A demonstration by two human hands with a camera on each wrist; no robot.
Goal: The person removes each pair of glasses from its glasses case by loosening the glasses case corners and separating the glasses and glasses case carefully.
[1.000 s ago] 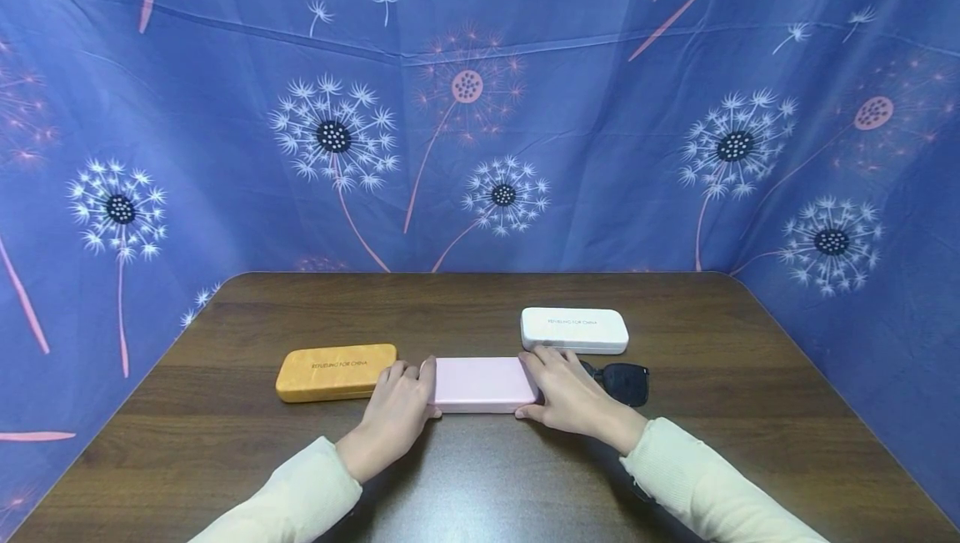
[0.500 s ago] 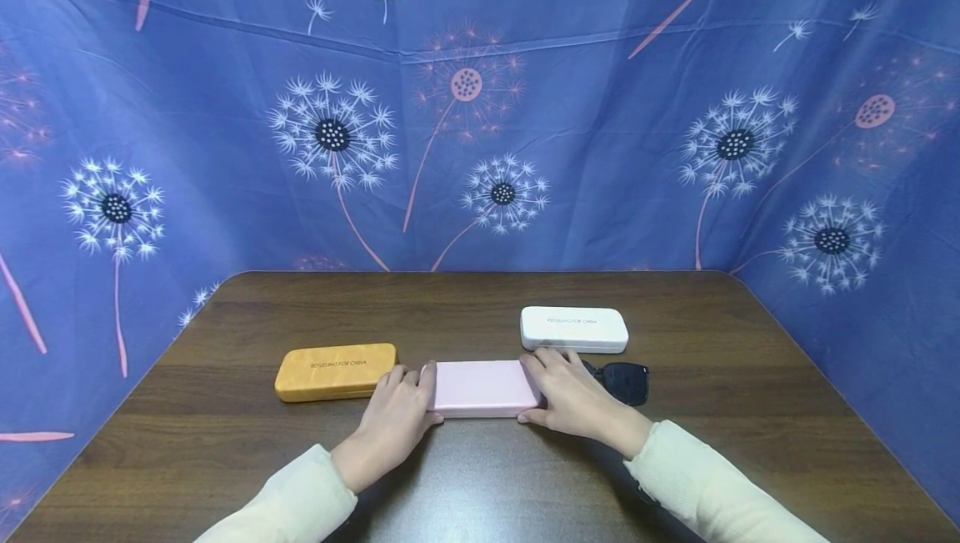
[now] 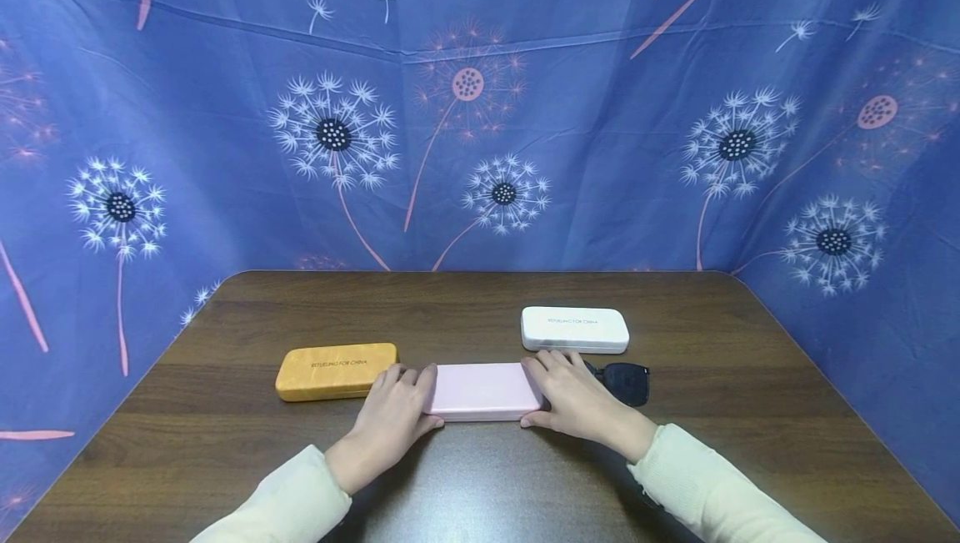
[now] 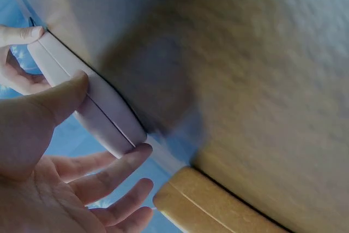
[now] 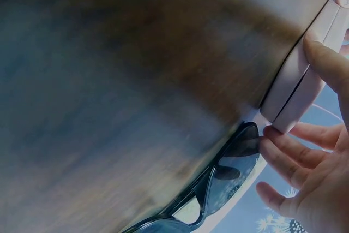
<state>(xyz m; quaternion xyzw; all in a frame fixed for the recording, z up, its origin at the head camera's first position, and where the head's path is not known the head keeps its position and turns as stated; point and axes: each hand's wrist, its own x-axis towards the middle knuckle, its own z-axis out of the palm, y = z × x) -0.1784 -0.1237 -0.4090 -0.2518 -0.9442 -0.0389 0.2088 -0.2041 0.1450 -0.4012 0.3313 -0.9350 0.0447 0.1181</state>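
Note:
A pale pink glasses case (image 3: 483,391) lies closed on the table, its long side facing me. My left hand (image 3: 392,414) grips its left end, thumb on the near side and fingers at the end and far side. At the right end my right hand (image 3: 577,399) grips it in the same way. The left wrist view shows the seam of the pink case (image 4: 103,102) running unbroken past the thumb. Black sunglasses (image 3: 624,383) lie just beyond my right hand, partly hidden by it; in the right wrist view the fingers come close to a dark lens (image 5: 234,162).
A yellow glasses case (image 3: 336,372) lies left of the pink one, close to my left fingers. Behind my right hand stands a white glasses case (image 3: 574,330). The brown wooden table (image 3: 420,301) ends at a blue cloth backdrop (image 3: 600,151) with dandelion prints.
Both hands have drawn the pink case slightly toward me across the table. The yellow case, the white case and the sunglasses have stayed in place.

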